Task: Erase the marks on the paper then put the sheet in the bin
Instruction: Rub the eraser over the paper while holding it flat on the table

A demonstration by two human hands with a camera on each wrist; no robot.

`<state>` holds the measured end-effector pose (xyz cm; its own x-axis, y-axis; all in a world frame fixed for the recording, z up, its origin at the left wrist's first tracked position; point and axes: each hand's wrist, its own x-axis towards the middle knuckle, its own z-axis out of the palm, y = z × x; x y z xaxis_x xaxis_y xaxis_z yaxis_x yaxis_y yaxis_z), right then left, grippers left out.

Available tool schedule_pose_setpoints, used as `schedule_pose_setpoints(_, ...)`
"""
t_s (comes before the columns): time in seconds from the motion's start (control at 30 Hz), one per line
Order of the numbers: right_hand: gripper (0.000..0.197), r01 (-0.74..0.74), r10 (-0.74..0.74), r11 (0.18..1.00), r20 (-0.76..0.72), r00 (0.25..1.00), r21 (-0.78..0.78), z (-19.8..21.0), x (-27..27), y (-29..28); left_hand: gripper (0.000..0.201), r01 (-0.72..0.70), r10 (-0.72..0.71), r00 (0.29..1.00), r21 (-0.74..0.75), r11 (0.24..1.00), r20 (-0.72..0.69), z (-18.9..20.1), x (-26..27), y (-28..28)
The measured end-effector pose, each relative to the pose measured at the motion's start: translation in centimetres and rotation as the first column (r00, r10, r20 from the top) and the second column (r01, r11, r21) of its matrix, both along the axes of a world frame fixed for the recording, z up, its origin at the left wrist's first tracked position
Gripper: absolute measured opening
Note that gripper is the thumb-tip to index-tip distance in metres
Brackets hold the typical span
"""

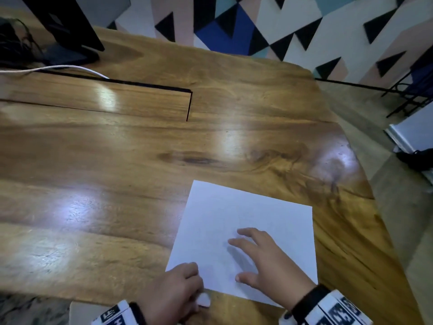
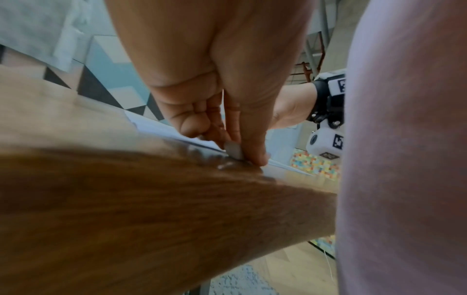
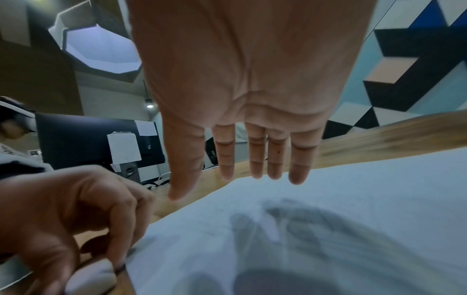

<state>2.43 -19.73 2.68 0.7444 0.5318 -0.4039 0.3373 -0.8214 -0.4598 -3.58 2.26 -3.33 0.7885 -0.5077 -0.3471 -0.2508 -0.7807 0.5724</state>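
A white sheet of paper (image 1: 243,231) lies flat near the front right corner of the wooden table (image 1: 140,160); it looks almost blank, with only faint traces. My right hand (image 1: 255,256) is spread open just above the sheet's near half, fingers straight, casting a shadow on the paper (image 3: 328,219). My left hand (image 1: 185,287) sits at the sheet's near left corner and pinches a small white eraser (image 1: 203,300) between thumb and fingers. The left wrist view shows the eraser (image 2: 233,150) down at the paper's edge. No bin is clearly in view.
A black monitor stand (image 1: 70,31) and a white cable (image 1: 58,68) occupy the table's far left. A dark slot (image 1: 189,104) cuts the tabletop. The table's rounded right edge (image 1: 365,184) drops to the floor, where a white box (image 1: 412,134) and a black wire rack (image 1: 412,95) stand.
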Motion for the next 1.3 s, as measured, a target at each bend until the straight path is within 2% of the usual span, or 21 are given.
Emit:
schedule_pose_setpoints(0.17, 0.105, -0.046, 0.055, 0.994, 0.089, 0.994, -0.1, -2.4, 4.6, 2.6, 0.031, -0.222, 0.223, 0.975, -0.194, 0.956, -0.016, 1.2, 2.1, 0.7)
schedule_pose_setpoints(0.27, 0.114, -0.065, 0.079, 0.979, 0.066, 0.995, -0.191, -3.8, 7.3, 3.7, 0.018, -0.322, 0.327, 0.945, -0.197, 0.926, -0.007, 2.2, 4.4, 1.0)
schedule_pose_setpoints(0.33, 0.116, -0.094, 0.104, 0.97, 0.031, 0.994, -0.226, -4.4, 8.0, 4.1, 0.016, -0.396, 0.397, 0.917, -0.155, 0.905, -0.024, 2.6, 5.9, 1.0)
schedule_pose_setpoints(0.47, 0.116, -0.097, 0.103, 0.973, 0.015, 0.995, -0.209, -4.8, 7.8, 3.9, 0.02, -0.601, 0.578, 0.799, -0.182, 0.778, -0.169, 3.0, 8.4, 0.8)
schedule_pose_setpoints(0.57, 0.117, -0.097, 0.1, 0.978, 0.009, 0.995, -0.186, -4.9, 6.5, 3.6, 0.025, -0.716, 0.628, 0.695, -0.251, 0.652, -0.351, 2.7, 9.9, 0.6)
schedule_pose_setpoints(0.67, 0.119, -0.1, 0.102, 0.98, 0.004, 0.995, -0.175, -5.0, 5.1, 3.3, 0.028, -0.741, 0.63, 0.667, -0.274, 0.613, -0.397, 2.2, 10.7, 0.5)
schedule_pose_setpoints(0.87, 0.116, -0.12, 0.121, 0.978, -0.003, 0.993, -0.17, -4.5, 5.0, 3.1, 0.025, -0.755, 0.673, 0.653, -0.24, 0.61, -0.346, 1.7, 9.5, -0.2)
schedule_pose_setpoints(1.0, 0.104, -0.058, 0.075, 0.983, 0.091, 0.993, -0.172, -3.8, 5.6, 3.7, 0.029, -0.746, 0.683, 0.664, -0.217, 0.63, -0.304, 1.6, 9.2, -0.1)
schedule_pose_setpoints(1.1, 0.102, -0.056, 0.079, 0.983, 0.129, 0.989, -0.175, -3.7, 5.9, 4.0, 0.023, -0.751, 0.674, 0.653, -0.182, 0.635, -0.345, 2.1, 9.7, 0.0)
schedule_pose_setpoints(1.3, 0.098, 0.03, -0.027, 0.998, 0.061, 0.998, -0.055, -4.2, 6.5, 2.7, 0.017, -0.871, 0.739, 0.489, -0.221, 0.438, -0.464, 3.1, 11.9, 1.2)
